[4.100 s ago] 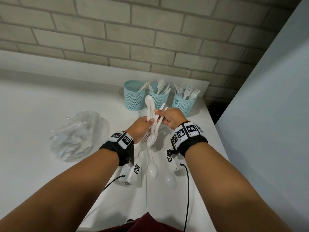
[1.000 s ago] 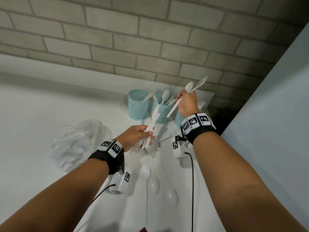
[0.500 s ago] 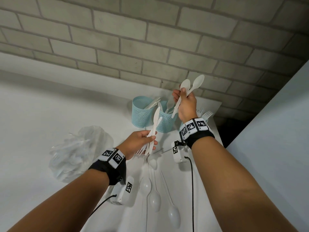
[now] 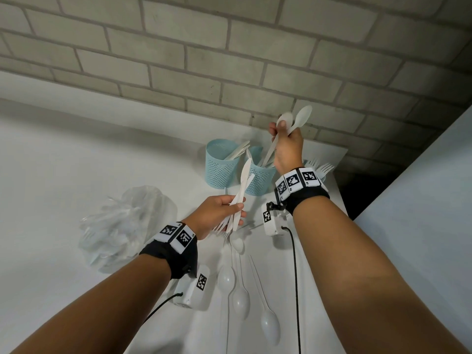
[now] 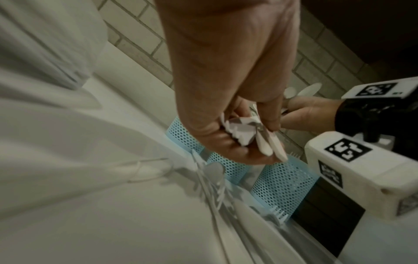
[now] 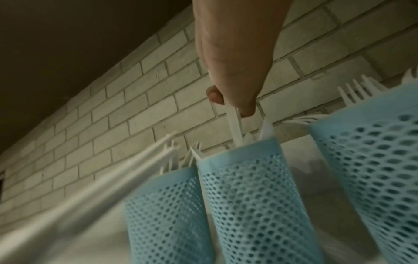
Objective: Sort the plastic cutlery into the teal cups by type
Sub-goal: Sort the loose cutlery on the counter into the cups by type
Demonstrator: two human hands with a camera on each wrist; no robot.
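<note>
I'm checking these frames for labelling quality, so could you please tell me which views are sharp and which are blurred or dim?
Head view: evenly lit and sharp; the right hand, its spoons and the left hand read clearly, with wide-angle bending of the brick courses. Left wrist view: dim, table foreground smeared. Right wrist view: dim, the teal cups soft with blur, the top left corner dark.

Head view: even, soft indoor light, sharp centre, wide-angle bending of the brick wall [image 4: 229,47] at the edges; faint shadows on the white surface [image 4: 76,162]. Wrist views: dim, greenish, grainy, heavily motion-blurred, especially foreground teal cups [image 6: 255,205] and plastic bag [image 5: 56,107].
</note>
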